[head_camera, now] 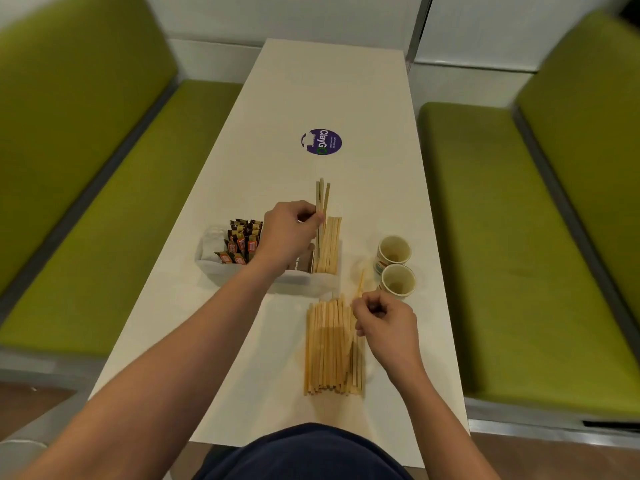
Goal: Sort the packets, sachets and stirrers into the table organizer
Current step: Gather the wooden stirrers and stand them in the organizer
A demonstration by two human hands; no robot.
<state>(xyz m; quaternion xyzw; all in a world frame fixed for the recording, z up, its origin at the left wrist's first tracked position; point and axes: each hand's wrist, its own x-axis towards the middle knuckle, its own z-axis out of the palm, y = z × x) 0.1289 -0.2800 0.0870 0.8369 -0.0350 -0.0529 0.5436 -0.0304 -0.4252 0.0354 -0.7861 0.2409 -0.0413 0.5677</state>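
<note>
Left hand (pixel 289 233), head view: we see its fingers curled, pinching a few stirrers (pixel 322 199) over the right compartment of the organizer (pixel 304 284), where more of them stand. Right hand (pixel 384 323), nearer, pinches a single stirrer (pixel 361 282) just above the pile (pixel 332 348) lying on the table (pixel 311 81), near side of the organizer. Brown sachets (pixel 242 244) fill the middle compartment, white packets (pixel 213 244) the left. Two cups (pixel 394 251) stand right of the organizer. We judge the stirrers to be light, thin and stiff, liable to snap if bent and to fan out if loosely held. We would take a small bundle near mid-length, ends aligned. A purple sticker (pixel 321 141) farther along reads "ClayGo"; the sachet print is too small to read.
</note>
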